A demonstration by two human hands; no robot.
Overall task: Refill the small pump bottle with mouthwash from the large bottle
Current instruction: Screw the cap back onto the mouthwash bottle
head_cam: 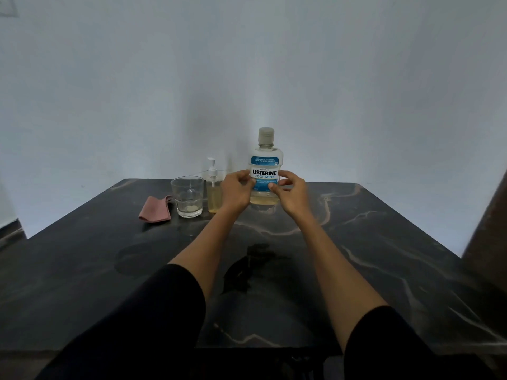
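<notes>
The large mouthwash bottle stands upright at the far middle of the dark table, capped, with a blue label and a low layer of yellowish liquid. My left hand touches its left side and my right hand its right side, fingers curled against the label. The small pump bottle stands just left of it, white pump on top, holding yellowish liquid, partly hidden by my left hand.
A clear drinking glass stands left of the pump bottle. A folded pink cloth lies further left. The dark marble table ends at a pale wall behind; a brown object rises at the right edge.
</notes>
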